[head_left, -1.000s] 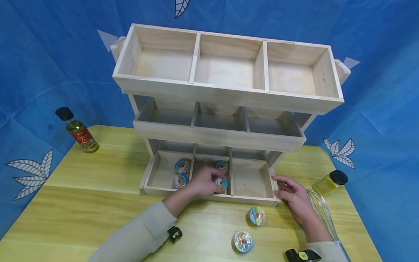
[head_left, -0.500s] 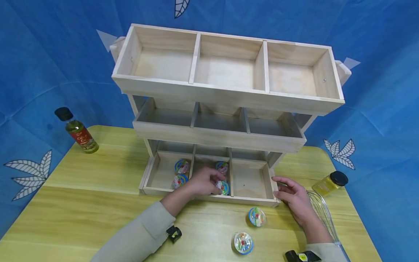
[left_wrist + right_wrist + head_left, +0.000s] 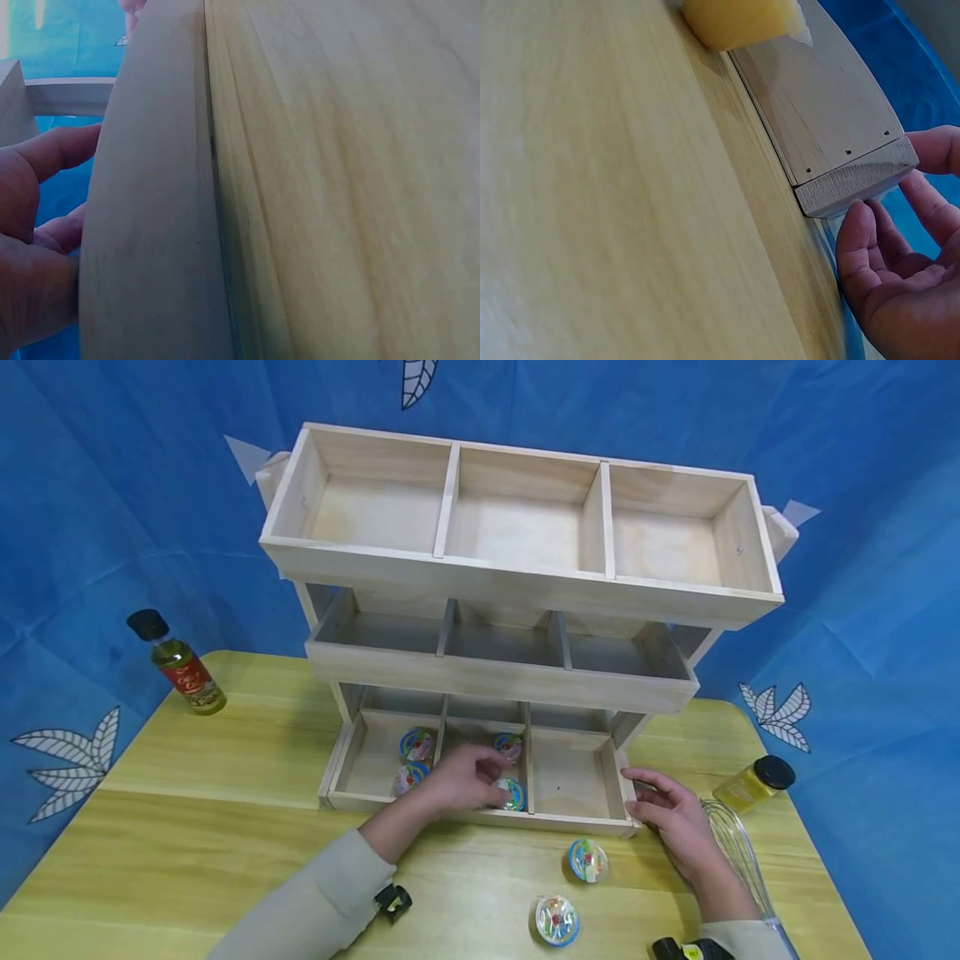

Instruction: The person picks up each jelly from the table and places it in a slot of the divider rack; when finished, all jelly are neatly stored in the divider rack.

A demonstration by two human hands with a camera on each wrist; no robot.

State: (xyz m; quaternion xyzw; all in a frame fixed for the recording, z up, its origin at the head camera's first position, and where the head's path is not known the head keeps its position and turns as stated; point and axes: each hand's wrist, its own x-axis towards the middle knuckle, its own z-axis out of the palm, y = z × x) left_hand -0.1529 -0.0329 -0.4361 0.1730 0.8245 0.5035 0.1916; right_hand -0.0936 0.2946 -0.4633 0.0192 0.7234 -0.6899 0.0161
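My left hand reaches into the lower tier's middle compartment, thumb beside the left edge of the near jelly cup, fingers above it and slightly bent. A second jelly cup sits behind that one. In the left wrist view, the fingers are partly hidden by the tier's front board. My right hand rests its thumb and fingertips against the right end of the lower tier of the wooden shelf. In the right wrist view, the fingers are bent loosely at the board's end.
The left compartment holds two jelly cups, one behind and one in front. Two more, a nearer cup and a farther cup, stand on the table. An oil bottle is at left; a yellow jar and whisk at right.
The near jelly cup in the middle compartment has shifted slightly right and settled against the divider. My left hand has eased back from it a little. The right hand stays at the shelf's end.
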